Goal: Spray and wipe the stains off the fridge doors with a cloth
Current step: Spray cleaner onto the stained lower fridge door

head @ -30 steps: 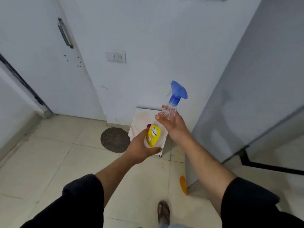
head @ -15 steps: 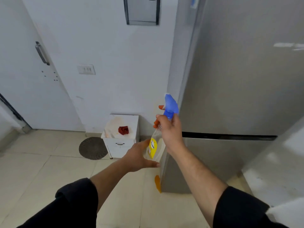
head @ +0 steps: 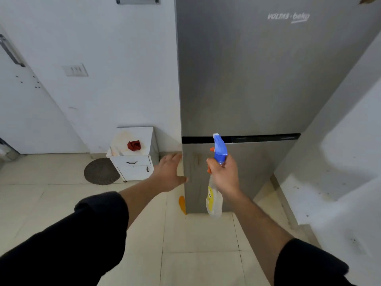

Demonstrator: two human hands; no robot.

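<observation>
Right hand (head: 223,175) grips the spray bottle (head: 215,182), nozzle facing the fridge door (head: 257,162) at twelve o'clock; left hand (head: 170,174) spread empty.

Fridge (head: 257,79) top cut off by upper edge; lettering on upper door soft, only partly legible. Lower door's middle hidden behind right hand (head: 224,176) and spray bottle (head: 214,201); bottle label blurred, unreadable. Faint marks on lower door near left edge, too smeared to tell their shape. Orange object (head: 182,204) at fridge's near left foot half hidden, kind unclear. Red cloth (head: 134,145) on far small cabinet (head: 132,162) too small for detail. Wall panel (head: 137,0) cut by top edge. Both sleeves run off bottom edge
</observation>
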